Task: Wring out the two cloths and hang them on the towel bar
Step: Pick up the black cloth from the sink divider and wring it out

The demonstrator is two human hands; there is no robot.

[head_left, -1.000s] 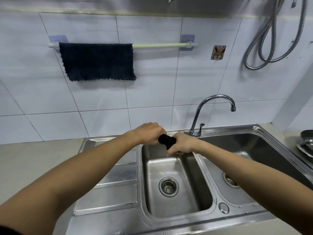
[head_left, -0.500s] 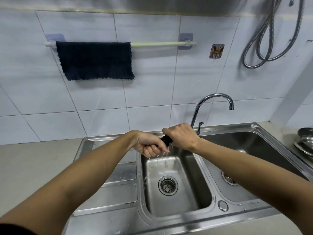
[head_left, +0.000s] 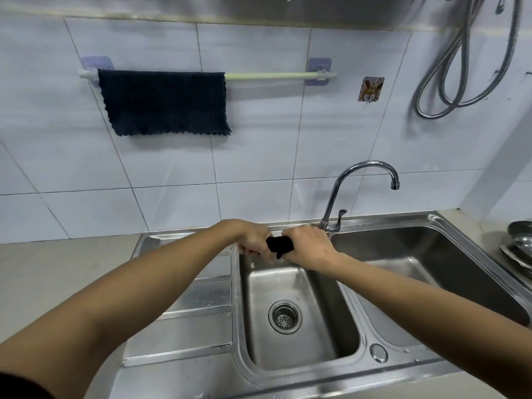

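Dark cloth in hand: a twisted black cloth point(head_left: 279, 245) is gripped at both ends above the far rim of the small left basin point(head_left: 290, 318); only a short stretch is seen between the two fists, with a small corner hanging below.
Left hand: the left hand point(head_left: 253, 240) is closed around the left end of the cloth, knuckles turned down, its fingers point(head_left: 250, 251) curled tight on the fabric.
Right hand: the right hand point(head_left: 309, 246) is closed over the right end of the cloth, back of the hand turned up; its fingers are wrapped under and mostly hidden.
Spacing of hands: the two fists are held close together, nearly touching, with the cloth bridging them.
Hung cloth: a second dark cloth point(head_left: 164, 102) is draped over the left part of the towel bar point(head_left: 270, 76), hanging flat against the tiled wall point(head_left: 259, 156), its scalloped lower edge slightly tilted.
Towel bar: a pale rod is fixed to the wall by two lilac pads; its right part is bare.
Sink: a steel double sink point(head_left: 431, 226) is set into the counter point(head_left: 57, 263), with a ribbed drainer on the left, the small basin with a strainer point(head_left: 285, 316) in the middle, and a larger basin on the right.
Tap: a curved chrome tap point(head_left: 359, 180) stands at the far rim between the basins, spout turned toward the right basin.
Water: a few drops are seen on the far wall of the small basin under the hands.
Right edge: stacked metal dishes point(head_left: 519, 246) are partly seen at the counter's right edge; a coiled metal hose point(head_left: 449, 67) hangs on the wall above.
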